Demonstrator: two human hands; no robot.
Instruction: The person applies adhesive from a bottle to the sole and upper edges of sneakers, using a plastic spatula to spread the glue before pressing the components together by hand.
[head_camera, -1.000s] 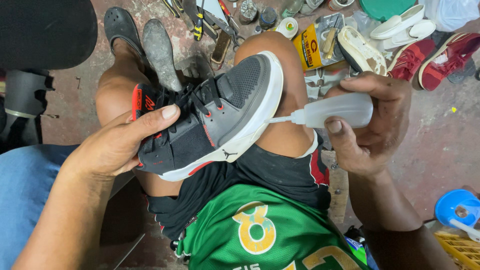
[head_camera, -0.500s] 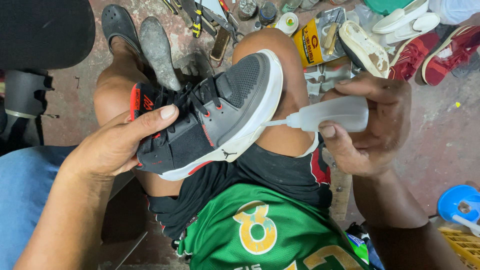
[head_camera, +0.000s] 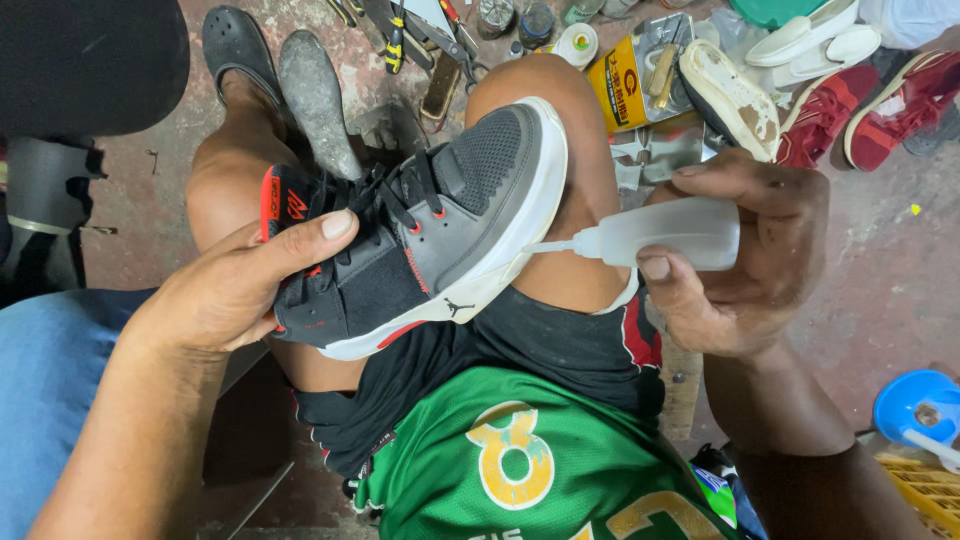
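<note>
Two hands work here: our left hand wraps its fingers round the grey shoe lying long across our knees, and our right hand squeezes the glue bottle, its tip touching the white sole's toe end.

matt mesh sneaker; translucent plastic bottle

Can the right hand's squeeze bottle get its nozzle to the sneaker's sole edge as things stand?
Probably yes. The right hand holds the squeeze bottle with its nozzle tip already at the white sole edge of the sneaker, which the left hand steadies; nothing lies between.
</note>
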